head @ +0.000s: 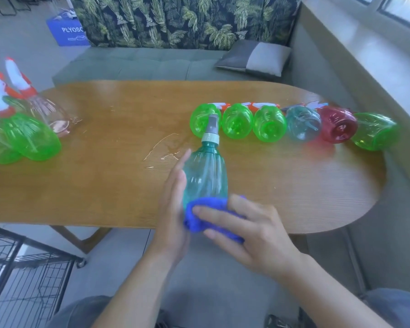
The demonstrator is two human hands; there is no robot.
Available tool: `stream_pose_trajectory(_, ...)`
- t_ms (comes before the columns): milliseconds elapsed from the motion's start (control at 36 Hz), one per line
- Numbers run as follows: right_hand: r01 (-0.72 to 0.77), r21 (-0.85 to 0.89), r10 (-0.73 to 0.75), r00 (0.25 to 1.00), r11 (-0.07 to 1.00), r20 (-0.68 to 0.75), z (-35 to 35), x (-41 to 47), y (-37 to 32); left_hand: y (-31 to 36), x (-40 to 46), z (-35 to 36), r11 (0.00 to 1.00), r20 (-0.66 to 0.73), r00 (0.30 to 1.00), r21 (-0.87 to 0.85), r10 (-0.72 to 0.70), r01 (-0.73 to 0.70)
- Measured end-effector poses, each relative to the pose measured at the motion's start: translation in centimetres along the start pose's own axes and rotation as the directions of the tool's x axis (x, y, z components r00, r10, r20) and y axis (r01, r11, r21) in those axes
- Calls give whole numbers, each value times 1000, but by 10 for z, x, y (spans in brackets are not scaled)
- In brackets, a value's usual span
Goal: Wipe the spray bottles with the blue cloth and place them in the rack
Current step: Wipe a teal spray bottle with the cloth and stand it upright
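Observation:
A teal spray bottle (205, 171) with a grey nozzle is held upright over the near edge of the wooden table (104, 181). My left hand (173, 209) lies flat along its left side with straight fingers. My right hand (244, 228) presses the blue cloth (208, 214) around the bottle's base, fingers wrapped over the cloth. Along the table's right side lies a row of several bottles, bottoms toward me: green (205, 119), green (237, 121), green (269, 124), pale blue (303, 124), red (339, 126), green (372, 131). The black wire rack (21, 268) stands at lower left.
On the table's left end lie two green bottles (31, 138) and a clear pinkish one (50, 110) with orange-and-white trigger heads. A green bench with a grey cushion (253, 58) runs behind the table. A window ledge lines the right. A blue box (66, 29) sits on the floor.

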State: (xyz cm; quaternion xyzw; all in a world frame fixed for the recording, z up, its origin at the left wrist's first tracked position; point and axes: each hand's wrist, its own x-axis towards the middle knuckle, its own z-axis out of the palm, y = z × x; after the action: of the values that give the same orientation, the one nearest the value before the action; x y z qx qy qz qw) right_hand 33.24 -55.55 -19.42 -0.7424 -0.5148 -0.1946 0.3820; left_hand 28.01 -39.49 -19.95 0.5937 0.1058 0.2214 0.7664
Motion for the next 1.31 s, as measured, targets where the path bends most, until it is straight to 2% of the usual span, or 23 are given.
stream_pose_trajectory(56,-111,77,120,984,991,-129,-9,8,3,-1,0,4,998,2,999,46,32,-32)
stream_pose_trajectory(111,-239,130,263,937,962,-228,-17,17,8,-2,0,9,995,28,998,89,50,-52)
stream_pose_trajectory(167,-349,148,377,891,925,-253,-19,22,14,-4,-2,12,990,80,995,126,52,-62)
stream_pose_trajectory(250,-434,128,453,862,892,-227,-13,18,19,-5,-6,16,982,155,987,174,46,-73)
stream_pose_trajectory(333,-415,41,415,891,909,-185,-5,10,13,-7,-6,16,985,134,991,166,26,-49)
stream_pose_trajectory(472,-155,-36,153,987,987,-52,8,1,-2,-7,-4,6,996,3,1000,85,-9,9)
stream_pose_trajectory(556,-34,-44,35,999,998,31,13,-2,-8,-2,-2,0,1000,-9,1000,27,-9,9)
stream_pose_trajectory(639,26,-1,-25,997,1000,66,7,-3,-4,2,-1,1,1000,-12,1000,13,1,-1)
stream_pose_trajectory(722,-67,93,72,996,993,-44,-8,3,4,1,1,3,996,-21,999,87,37,-35)
stream_pose_trajectory(806,-234,124,254,948,964,-192,-20,14,13,-2,0,9,991,55,998,125,34,-41)
stream_pose_trajectory(861,-349,132,370,905,928,-209,-22,19,19,-2,-4,15,985,132,991,160,35,-56)
stream_pose_trajectory(944,-418,128,436,877,900,-201,-18,18,22,-2,-8,20,981,182,983,182,29,-63)
stream_pose_trajectory(1056,-376,88,386,906,922,-174,-11,12,12,-6,-8,18,990,110,994,137,3,-18)
stream_pose_trajectory(1222,-126,20,127,990,992,-60,6,4,-4,3,1,6,995,-4,1000,96,6,-6)
stream_pose_trajectory(1306,-76,48,76,997,996,19,13,1,-7,7,5,-1,998,-1,1000,64,20,-20)
